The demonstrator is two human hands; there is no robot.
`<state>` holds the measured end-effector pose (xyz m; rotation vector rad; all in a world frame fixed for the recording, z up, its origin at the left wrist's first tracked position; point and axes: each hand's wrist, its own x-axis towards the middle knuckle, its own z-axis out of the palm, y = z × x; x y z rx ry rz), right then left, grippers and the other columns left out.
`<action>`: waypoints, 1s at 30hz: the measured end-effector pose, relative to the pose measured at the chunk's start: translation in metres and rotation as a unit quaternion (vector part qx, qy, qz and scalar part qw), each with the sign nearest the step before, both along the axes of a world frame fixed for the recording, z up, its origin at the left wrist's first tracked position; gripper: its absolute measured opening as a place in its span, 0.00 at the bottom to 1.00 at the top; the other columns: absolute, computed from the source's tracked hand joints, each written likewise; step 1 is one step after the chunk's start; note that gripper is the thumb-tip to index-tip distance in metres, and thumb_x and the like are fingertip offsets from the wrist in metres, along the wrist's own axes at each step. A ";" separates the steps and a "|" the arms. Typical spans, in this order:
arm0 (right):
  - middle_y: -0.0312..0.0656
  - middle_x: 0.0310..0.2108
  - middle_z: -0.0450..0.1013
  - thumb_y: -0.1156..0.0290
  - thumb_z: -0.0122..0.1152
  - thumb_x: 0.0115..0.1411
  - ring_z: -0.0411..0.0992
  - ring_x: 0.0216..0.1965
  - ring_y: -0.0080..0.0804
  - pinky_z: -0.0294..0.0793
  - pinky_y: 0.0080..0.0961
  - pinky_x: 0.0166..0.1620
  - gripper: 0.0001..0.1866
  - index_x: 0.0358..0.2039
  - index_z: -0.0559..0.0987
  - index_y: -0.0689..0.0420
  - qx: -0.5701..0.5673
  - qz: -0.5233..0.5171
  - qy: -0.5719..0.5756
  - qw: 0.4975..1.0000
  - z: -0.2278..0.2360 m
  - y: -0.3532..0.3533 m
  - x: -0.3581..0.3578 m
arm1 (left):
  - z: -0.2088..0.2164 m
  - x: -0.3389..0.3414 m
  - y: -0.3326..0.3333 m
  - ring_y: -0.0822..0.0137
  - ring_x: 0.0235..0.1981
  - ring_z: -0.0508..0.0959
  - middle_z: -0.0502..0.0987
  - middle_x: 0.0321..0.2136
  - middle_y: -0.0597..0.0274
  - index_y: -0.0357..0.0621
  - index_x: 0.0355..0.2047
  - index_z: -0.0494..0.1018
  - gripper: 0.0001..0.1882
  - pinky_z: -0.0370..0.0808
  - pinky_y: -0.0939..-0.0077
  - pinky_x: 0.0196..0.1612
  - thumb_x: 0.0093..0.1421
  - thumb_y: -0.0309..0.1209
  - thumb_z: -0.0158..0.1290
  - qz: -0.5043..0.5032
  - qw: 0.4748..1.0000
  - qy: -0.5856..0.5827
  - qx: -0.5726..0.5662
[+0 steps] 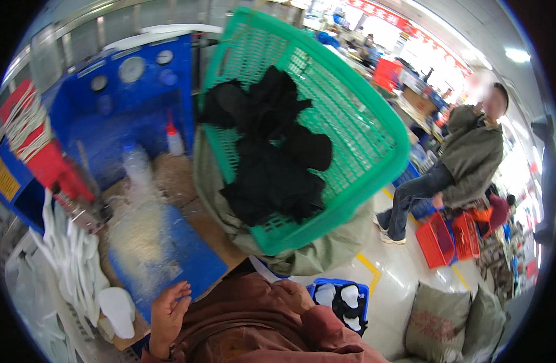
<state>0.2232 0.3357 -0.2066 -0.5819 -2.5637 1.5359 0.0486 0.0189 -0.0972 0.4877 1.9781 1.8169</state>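
My left hand hovers by the near edge of a blue board with its fingers loosely apart, holding nothing. Pale crumbs or powder cover much of that board. Close by on the left lies a white insole-shaped piece, next to a bundle of similar white pieces. Against my reddish-brown clothing rests my right hand; its fingers are partly hidden, so its grip is unclear. Ahead, a tilted green plastic basket holds a heap of black fabric pieces.
A blue cabinet with gauges backs the bench, with a red-tipped bottle before it. To the right, a blue bin holds black-and-white pieces. Stuffed sacks and red crates stand on the floor near a person.
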 end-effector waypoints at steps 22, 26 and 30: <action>0.48 0.47 0.80 0.72 0.56 0.70 0.78 0.51 0.39 0.76 0.33 0.54 0.14 0.53 0.79 0.60 -0.205 0.155 0.030 0.966 0.031 -0.080 -0.100 | -0.004 -0.127 0.279 0.55 0.47 0.78 0.80 0.45 0.57 0.43 0.45 0.82 0.16 0.75 0.59 0.49 0.55 0.26 0.61 -0.077 0.821 0.542 -0.160; 0.46 0.47 0.81 0.70 0.53 0.72 0.78 0.51 0.34 0.76 0.30 0.55 0.15 0.54 0.79 0.61 -0.152 0.162 0.026 0.975 0.008 -0.073 -0.104 | 0.013 -0.142 0.280 0.56 0.41 0.80 0.81 0.36 0.59 0.42 0.36 0.83 0.08 0.77 0.62 0.45 0.59 0.31 0.60 -0.019 0.850 0.523 -0.057; 0.45 0.47 0.81 0.68 0.53 0.73 0.77 0.50 0.31 0.76 0.28 0.55 0.16 0.55 0.79 0.63 -0.303 0.093 0.009 0.948 0.003 -0.066 -0.105 | 0.032 -0.150 0.275 0.52 0.39 0.81 0.82 0.36 0.53 0.39 0.36 0.82 0.10 0.78 0.61 0.42 0.62 0.34 0.59 -0.072 0.885 0.460 -0.015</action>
